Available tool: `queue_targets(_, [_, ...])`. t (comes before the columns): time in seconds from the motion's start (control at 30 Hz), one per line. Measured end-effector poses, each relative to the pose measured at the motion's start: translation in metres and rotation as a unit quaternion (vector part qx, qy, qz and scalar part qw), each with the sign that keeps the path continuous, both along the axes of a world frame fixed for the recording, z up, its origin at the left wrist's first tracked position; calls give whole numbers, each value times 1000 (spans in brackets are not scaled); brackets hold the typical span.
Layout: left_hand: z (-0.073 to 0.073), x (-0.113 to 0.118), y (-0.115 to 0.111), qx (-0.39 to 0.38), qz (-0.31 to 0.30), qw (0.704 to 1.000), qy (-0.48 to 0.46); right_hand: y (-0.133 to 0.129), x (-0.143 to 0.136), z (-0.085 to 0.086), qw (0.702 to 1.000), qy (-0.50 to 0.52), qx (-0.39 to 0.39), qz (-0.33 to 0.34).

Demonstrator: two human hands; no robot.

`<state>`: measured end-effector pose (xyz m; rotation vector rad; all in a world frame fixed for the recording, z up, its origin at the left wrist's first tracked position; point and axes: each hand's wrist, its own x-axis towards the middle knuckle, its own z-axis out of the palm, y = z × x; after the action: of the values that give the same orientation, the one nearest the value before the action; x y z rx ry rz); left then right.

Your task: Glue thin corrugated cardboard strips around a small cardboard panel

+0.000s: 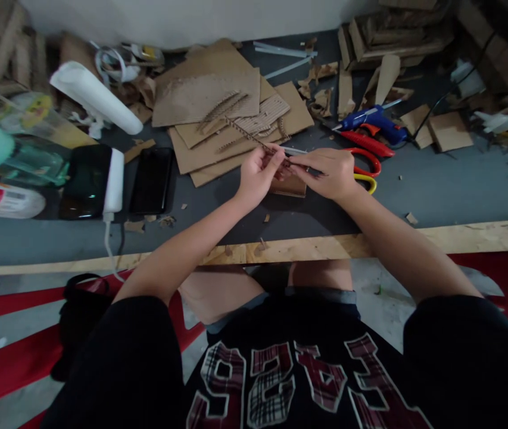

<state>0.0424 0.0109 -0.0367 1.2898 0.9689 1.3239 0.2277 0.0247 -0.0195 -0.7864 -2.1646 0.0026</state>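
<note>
My left hand [260,173] is closed on a thin corrugated cardboard strip [247,132], which runs out past my fingers to the upper left. Close beside it, my right hand [329,170] pinches the near end of the same strip, and the fingertips of both hands almost meet. Just what lies between the fingertips is partly hidden. Under my hands is a small brown cardboard piece [288,186] on the dark table. Behind them, more corrugated strips [227,107] rest on flat cardboard sheets [182,149].
Right of my hands lie scissors [365,162] with red and yellow handles and a blue glue gun [370,118]. A black phone [152,180], a white-edged dark device [88,182] and bottles [3,196] stand left. Cardboard stacks [396,36] fill the back right. The table's wooden edge [280,249] is nearest me.
</note>
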Motion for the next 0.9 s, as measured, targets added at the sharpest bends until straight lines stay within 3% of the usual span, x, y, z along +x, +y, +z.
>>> queue_targets(0.17, [4,1,-6,32,-14,999,-32,0,-2,1,1000,19,8,19])
queue_targets(0.37, [10,-6,-6,-23,-37,998,-52,-3,-3,6,998,32,13,59])
queue_targets(0.63, [11,-9,-5,-71,-66,994,-53,-9,-7,10,995,82,-40,35])
queue_targets(0.9, [12,-8,-7,-136,-78,986,-65,-8,-5,10,1000,13,-24,10])
